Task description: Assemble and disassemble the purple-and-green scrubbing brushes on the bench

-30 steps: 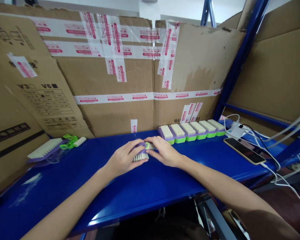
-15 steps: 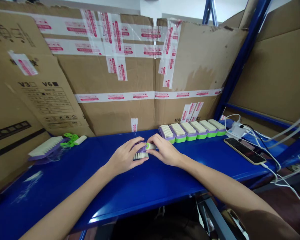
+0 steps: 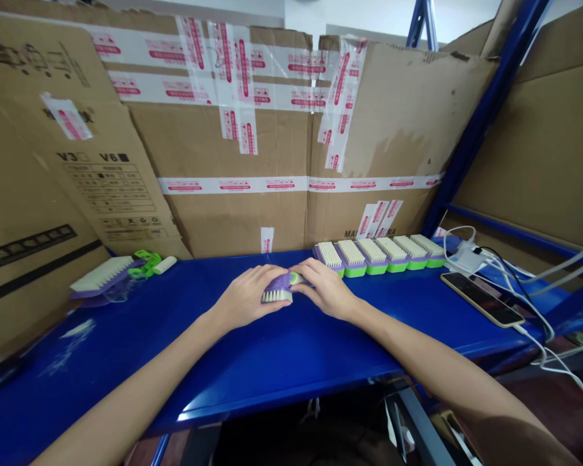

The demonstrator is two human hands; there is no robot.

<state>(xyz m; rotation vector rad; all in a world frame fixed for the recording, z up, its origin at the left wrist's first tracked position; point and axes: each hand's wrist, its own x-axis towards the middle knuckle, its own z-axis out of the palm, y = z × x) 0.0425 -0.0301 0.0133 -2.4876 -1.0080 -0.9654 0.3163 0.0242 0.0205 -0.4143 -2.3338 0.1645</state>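
Cardboard stands behind the hands, held brush, brush row and phone.

Bare forearms angle inward toward a purple brush, the left hand curled around its left side, the right hand pinching at its right end, apparently firmly, though the contact is partly hidden.

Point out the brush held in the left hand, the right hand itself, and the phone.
Brush (image 3: 277, 295): head view, on its pale bristles.
Right hand (image 3: 331, 289): head view, on the back of the hand.
Phone (image 3: 482, 299): head view, on its dark screen.
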